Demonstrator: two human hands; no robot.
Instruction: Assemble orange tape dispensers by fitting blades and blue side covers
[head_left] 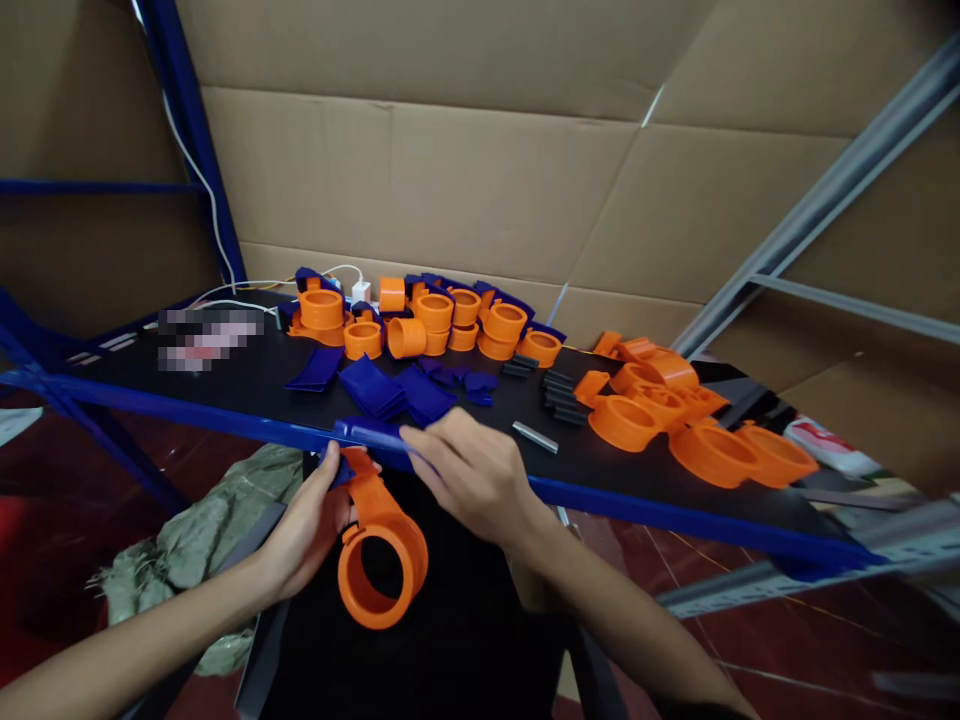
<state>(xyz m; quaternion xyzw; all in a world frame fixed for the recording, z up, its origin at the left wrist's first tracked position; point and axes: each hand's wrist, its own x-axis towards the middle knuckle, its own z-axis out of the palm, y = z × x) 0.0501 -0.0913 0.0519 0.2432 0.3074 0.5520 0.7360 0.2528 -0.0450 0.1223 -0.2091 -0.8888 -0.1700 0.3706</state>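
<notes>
Over my lap, my left hand (315, 525) is closed around an orange plastic part (415, 560), a wide ring with a short arm sticking up from it. A small dark blue piece (343, 470) sits at the top of that arm, beside my left thumb. My right hand (480, 475) pinches a long blue piece (375, 433) that lies across the top of the orange part, its left end close to my left thumb. Whether this blue piece touches the arm, I cannot tell. Flat blue plates (371, 388) lie on the table just beyond my hands.
Orange rings (433, 312), some with blue pieces attached, are stacked along the back. More orange parts (626, 422) lie to the right. Short black rods (562, 395) and a silver rod (535, 437) rest between. The black table (247, 385) has a blue front edge.
</notes>
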